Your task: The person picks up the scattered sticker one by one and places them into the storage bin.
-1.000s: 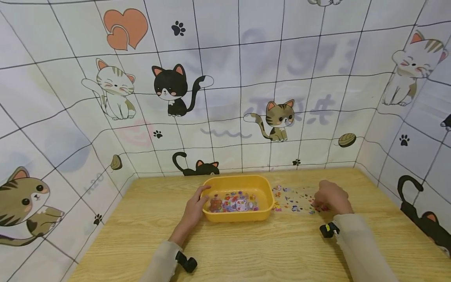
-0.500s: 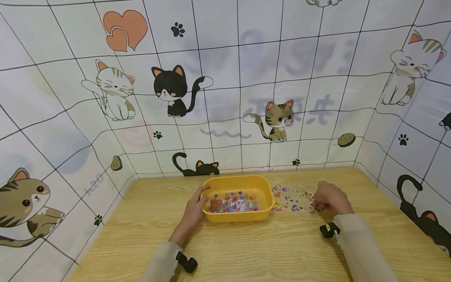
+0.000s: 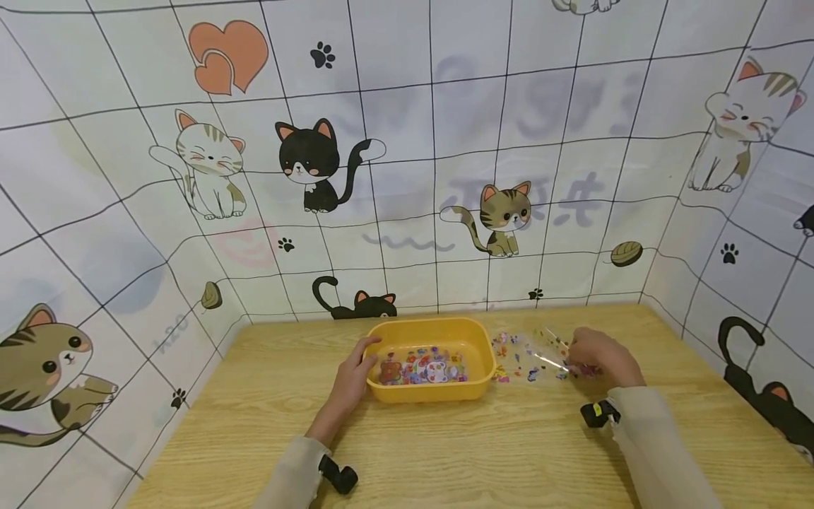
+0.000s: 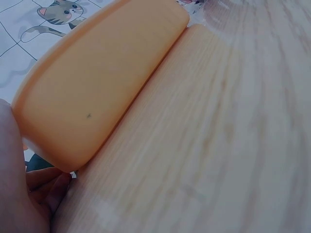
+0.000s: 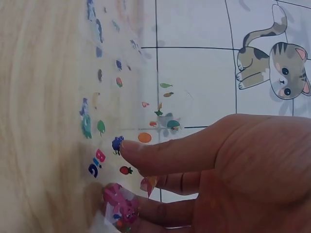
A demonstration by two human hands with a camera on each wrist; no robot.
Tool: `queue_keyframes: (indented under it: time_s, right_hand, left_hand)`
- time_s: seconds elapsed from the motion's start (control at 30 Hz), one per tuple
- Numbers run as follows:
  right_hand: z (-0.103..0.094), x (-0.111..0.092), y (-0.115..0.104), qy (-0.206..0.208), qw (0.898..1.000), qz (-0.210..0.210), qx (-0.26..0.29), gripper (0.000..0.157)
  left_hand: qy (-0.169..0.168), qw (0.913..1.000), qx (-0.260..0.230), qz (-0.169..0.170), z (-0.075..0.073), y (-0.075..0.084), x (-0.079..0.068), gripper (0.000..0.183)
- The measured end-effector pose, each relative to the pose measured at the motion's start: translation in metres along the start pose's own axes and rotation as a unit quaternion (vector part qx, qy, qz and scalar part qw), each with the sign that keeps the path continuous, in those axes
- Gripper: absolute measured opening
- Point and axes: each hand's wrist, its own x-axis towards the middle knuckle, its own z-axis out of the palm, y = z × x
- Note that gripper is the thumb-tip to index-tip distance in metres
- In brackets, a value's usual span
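Note:
A yellow plastic tub point(image 3: 407, 392) stands on the wooden table, with many small colourful stickers point(image 3: 422, 366) in its bottom. My left hand point(image 3: 348, 371) holds the tub's left end, its thumb over the rim and fingers against the outside wall point(image 4: 97, 92). To the right of the tub lies a clear plastic sheet dotted with tiny printed stickers point(image 3: 518, 359). My right hand point(image 3: 604, 355) pinches this sheet's right part, which is bent up and shiny. In the right wrist view, a pink bear sticker point(image 5: 120, 206) sits by the fingers of my right hand.
The wooden table point(image 3: 407, 452) ends at a back wall sheet point(image 3: 407, 170) printed with cartoon cats. Similar printed sheets rise on the left and right sides. A small black camera point(image 3: 600, 414) is strapped to the right wrist, another point(image 3: 338, 474) to the left.
The right part of the clear sticker sheet has bent up and now catches bright glare. My right hand has shifted very slightly to the right. The left hand and tub stay put.

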Motion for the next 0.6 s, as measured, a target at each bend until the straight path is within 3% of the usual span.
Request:
queue_keyframes:
  time_s: [0.23, 0.43, 0.6]
  right_hand:
    - [0.001, 0.002, 0.004, -0.010, 0.999, 0.006, 0.048, 0.029]
    - [0.004, 0.007, 0.011, 0.008, 0.999, 0.016, 0.048, 0.021]
    - [0.001, 0.007, 0.013, 0.021, 0.999, -0.001, 0.024, 0.018]
  left_hand:
    - [0.002, 1.0000, 0.003, 0.000, -0.001, -0.002, 0.000, 0.037]
    - [0.003, 1.0000, 0.001, -0.001, 0.000, -0.001, 0.000, 0.037]
    - [0.003, 1.0000, -0.002, -0.001, 0.001, 0.000, 0.000, 0.037]
